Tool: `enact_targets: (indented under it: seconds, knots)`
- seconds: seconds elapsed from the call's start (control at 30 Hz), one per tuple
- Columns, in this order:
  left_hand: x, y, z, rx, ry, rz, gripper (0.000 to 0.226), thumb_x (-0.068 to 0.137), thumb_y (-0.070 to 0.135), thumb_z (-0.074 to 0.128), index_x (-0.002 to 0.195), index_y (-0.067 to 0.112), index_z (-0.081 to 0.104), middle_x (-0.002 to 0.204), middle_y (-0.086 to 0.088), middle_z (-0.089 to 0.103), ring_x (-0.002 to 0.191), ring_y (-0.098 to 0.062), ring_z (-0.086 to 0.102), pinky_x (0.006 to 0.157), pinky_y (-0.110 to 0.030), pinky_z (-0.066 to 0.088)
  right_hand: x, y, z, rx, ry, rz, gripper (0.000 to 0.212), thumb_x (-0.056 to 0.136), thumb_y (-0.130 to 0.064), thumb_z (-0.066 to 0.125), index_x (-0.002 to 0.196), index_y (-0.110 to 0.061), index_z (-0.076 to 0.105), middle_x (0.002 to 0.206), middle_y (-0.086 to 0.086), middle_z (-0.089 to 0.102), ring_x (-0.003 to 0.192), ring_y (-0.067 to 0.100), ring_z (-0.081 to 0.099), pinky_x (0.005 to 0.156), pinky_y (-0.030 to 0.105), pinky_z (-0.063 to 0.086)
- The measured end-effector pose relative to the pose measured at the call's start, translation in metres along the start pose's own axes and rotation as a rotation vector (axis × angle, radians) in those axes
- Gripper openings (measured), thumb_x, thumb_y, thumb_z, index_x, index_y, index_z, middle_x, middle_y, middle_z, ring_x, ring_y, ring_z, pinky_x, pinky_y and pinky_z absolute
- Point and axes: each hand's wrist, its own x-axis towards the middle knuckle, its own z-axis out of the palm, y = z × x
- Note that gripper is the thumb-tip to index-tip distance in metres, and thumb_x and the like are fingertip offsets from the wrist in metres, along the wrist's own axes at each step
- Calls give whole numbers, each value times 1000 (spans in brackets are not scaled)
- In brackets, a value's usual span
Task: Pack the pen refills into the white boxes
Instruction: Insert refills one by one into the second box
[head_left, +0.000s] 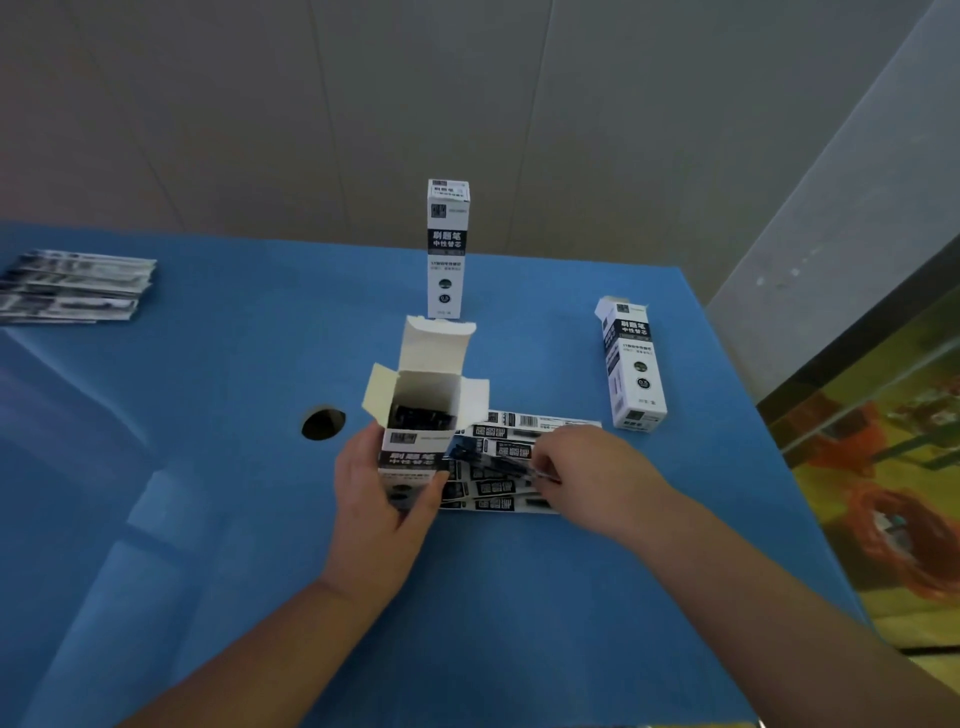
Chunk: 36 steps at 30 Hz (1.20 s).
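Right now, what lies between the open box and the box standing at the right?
In the head view, packaged refills lie between the open box and the right box, with the right hand on them.

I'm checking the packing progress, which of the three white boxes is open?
The box gripped by the left hand; its top flaps stand open, unlike the two closed boxes behind.

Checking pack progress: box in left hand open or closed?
Open. The box in the left hand has its top flaps up; dark refills show inside.
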Motion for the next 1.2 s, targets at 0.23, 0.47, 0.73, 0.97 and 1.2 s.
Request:
enact_targets:
  seconds: [0.23, 0.47, 0.73, 0.97, 1.2]
  knots:
    - [1, 3, -1, 6, 18, 15, 59, 87, 50, 70, 133, 67, 36, 131, 26, 47, 128, -35, 55, 103, -64, 51, 2, 6, -15, 85, 9, 54, 43, 93, -39, 65, 63, -23, 39, 66, -3, 48, 59, 12, 45, 49, 30, 27]
    - [2, 5, 1, 50, 20, 50, 54, 87, 49, 68, 134, 34, 47, 125, 41, 42, 122, -34, 56, 102, -63, 50, -10, 7, -46, 185, 95, 83, 36, 97, -41, 62, 70, -24, 46, 75, -3, 51, 62, 9, 52, 51, 28, 33]
    - [0, 6, 3, -21, -6, -8, 67, 85, 46, 71, 140, 18, 45, 134, 18, 46, 127, -39, 55, 101, -66, 52, -52, -4, -105, 943, 349, -48, 12, 81, -37, 75, 93, -37, 79, 94, -14, 79, 91, 8, 75, 76, 21, 57]
    - [-3, 14, 1, 116, -60, -18, 67, 88, 36, 71, 139, -3, 50, 132, -12, 48, 129, -37, 49, 107, -63, 47, -57, -46, -115, 1296, 506, -260, 8, 84, -28, 75, 89, -24, 80, 93, -1, 80, 89, 22, 77, 81, 33, 62]
    - [-3, 18, -2, 162, -106, -4, 62, 94, 42, 68, 138, 1, 54, 132, -12, 52, 128, -31, 48, 107, -57, 47, -42, -72, -108, 945, 468, -215, 5, 89, -31, 74, 88, -33, 79, 74, -31, 71, 71, -8, 69, 71, 15, 53]
